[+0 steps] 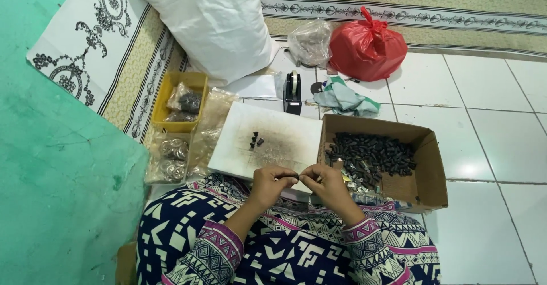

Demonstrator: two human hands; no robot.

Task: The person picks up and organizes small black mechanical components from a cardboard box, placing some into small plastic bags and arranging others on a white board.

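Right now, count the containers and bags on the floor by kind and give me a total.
Cardboard box: 1
Yellow tray: 1
Red plastic bag: 1
Clear plastic bag by the red one: 1
Big white sack: 1
Total: 5

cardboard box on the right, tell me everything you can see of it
The cardboard box is brown, shallow and open-topped, its flaps folded outward. It sits flat on the white tiled floor, its left wall against the white board. Inside lies a heap of small dark parts, with a few shiny pieces near the front. The right hand is just in front of its near left corner.
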